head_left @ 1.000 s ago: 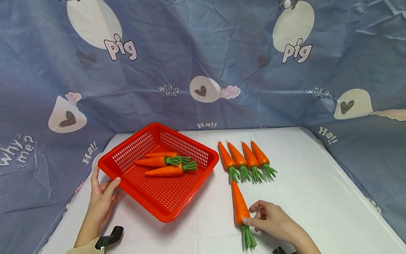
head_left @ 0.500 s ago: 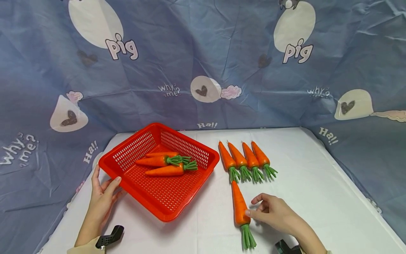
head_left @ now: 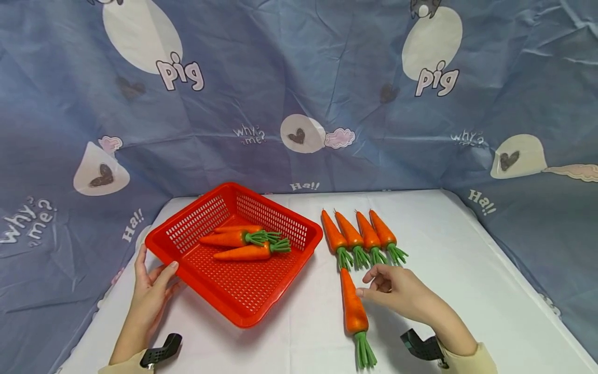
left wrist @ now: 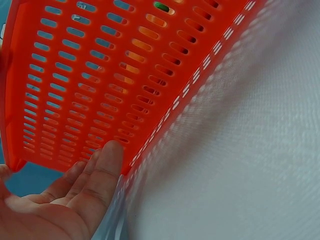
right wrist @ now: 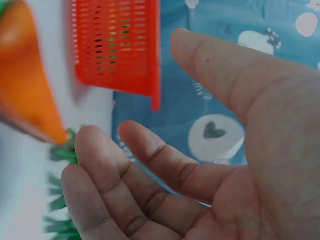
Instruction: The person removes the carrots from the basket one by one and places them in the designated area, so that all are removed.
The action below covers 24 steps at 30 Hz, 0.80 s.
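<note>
A red perforated plastic basket (head_left: 243, 291) stands left of the middle, with 3 orange carrots (head_left: 243, 252) inside it. My left hand (head_left: 151, 291) holds its left corner; in the left wrist view, fingers (left wrist: 102, 170) lie against the slotted outer wall. One single carrot (head_left: 353, 306) lies on the white cloth, green stalks toward me. Above its right side hovers my right hand (head_left: 402, 291), fingers loosely bent. In the right wrist view a gap separates thumb and fingers, nothing sits between them, and the blurred carrot (right wrist: 22, 75) is off to the left.
Beyond the single carrot, several more carrots (head_left: 348, 231) lie side by side in a row, stalks facing me. A white cloth (head_left: 467, 259) covers the table. A blue printed curtain (head_left: 299, 93) rises behind and along both sides.
My right hand has come off the single carrot's stalk end and moved away from me, toward its tip. The carrot stays where it was. My left hand and the basket have not moved.
</note>
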### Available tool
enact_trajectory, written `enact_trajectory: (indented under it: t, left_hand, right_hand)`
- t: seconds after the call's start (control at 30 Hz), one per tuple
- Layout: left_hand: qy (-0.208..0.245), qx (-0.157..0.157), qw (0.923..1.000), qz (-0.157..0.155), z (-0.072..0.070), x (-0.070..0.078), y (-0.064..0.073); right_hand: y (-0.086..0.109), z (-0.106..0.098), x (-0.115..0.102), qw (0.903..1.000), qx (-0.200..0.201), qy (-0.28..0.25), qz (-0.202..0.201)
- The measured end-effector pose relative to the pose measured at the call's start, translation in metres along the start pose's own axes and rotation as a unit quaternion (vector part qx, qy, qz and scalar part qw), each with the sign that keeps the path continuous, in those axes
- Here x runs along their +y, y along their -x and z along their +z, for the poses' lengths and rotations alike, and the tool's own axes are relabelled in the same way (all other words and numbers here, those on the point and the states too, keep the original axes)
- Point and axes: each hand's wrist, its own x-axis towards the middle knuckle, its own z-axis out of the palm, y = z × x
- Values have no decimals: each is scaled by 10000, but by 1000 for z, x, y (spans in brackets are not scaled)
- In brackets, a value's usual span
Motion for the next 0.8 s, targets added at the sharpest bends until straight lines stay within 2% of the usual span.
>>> enact_trajectory:
  t: [0.4,0.57,0.8]
  left_hand:
    - [23,-3,10000,47,-2,1,0]
    - [39,-39,10000,72,-1,1,1]
    - [-18,-11,10000,-45,-1,1,0]
  right_hand:
    - [-32,-14,-48,9953,-94,484,-836]
    - [-49,-18,-69,9927,-180,629,-1012]
    - [-75,-18,-93,9881,-409,925,-1161]
